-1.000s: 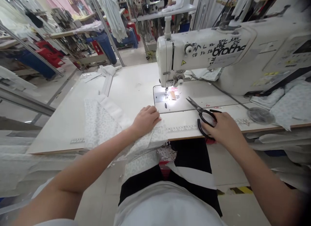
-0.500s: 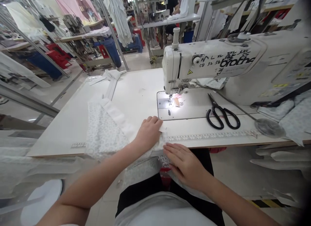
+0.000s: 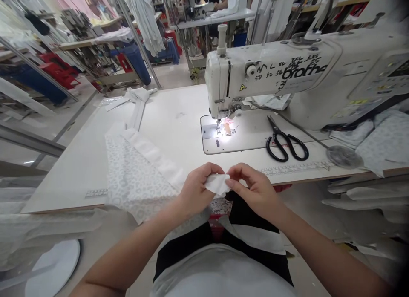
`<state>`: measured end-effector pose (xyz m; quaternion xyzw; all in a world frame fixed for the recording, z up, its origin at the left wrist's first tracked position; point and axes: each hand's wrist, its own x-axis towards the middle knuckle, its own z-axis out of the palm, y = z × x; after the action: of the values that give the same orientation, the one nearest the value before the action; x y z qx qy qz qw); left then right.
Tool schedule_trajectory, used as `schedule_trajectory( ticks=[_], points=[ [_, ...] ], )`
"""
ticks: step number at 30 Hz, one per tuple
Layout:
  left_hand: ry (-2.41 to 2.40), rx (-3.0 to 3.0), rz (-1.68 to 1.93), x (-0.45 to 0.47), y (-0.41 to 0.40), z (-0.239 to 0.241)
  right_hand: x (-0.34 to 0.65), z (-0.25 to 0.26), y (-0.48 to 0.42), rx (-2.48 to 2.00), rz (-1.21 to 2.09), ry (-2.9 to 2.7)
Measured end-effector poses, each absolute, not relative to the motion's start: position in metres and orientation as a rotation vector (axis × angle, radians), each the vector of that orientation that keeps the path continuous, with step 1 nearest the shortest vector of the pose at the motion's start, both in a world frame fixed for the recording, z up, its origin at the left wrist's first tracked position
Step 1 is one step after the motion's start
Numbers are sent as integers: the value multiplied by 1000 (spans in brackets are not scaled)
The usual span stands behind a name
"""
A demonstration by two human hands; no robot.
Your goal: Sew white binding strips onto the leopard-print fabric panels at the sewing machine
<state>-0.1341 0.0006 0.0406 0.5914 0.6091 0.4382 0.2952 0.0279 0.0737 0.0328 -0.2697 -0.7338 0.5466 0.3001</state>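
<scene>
Both hands meet at the table's front edge on a small white end of fabric. My left hand is closed around it from the left. My right hand pinches its right tip with thumb and fingers. The piece runs back into a long patterned white fabric that lies across the white table toward the left. Black scissors lie free on the table, to the right of the needle plate.
A white sewing machine stands at the back right, its lit needle area just beyond my hands. A grey disc and folded fabric lie at the right. White strips rest at the far left. Other workstations fill the background.
My right hand let go of the scissors, which now lie on the table, and came to the fabric. Both hands lifted the fabric's end off the table edge.
</scene>
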Motion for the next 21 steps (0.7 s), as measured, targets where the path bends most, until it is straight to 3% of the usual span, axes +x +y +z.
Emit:
schedule_trajectory(
  ticks=[6, 11, 14, 16, 21],
  points=[
    [1055, 1252, 1164, -131, -22, 50, 28, 32, 59, -432, 2241, -1499],
    [744, 870, 976, -116, -38, 42, 32, 16, 47, -488, 2580, -1420],
    [799, 752, 1000, -112, -40, 35, 29, 3, 43, -555, 2585, -1422],
    [962, 739, 1133, -115, -39, 34, 25, -4, 38, -618, 2420, -1367],
    [1621, 1248, 1320, -134, -30, 43, 16, 2, 13, -554, 2090, -1548]
  ],
)
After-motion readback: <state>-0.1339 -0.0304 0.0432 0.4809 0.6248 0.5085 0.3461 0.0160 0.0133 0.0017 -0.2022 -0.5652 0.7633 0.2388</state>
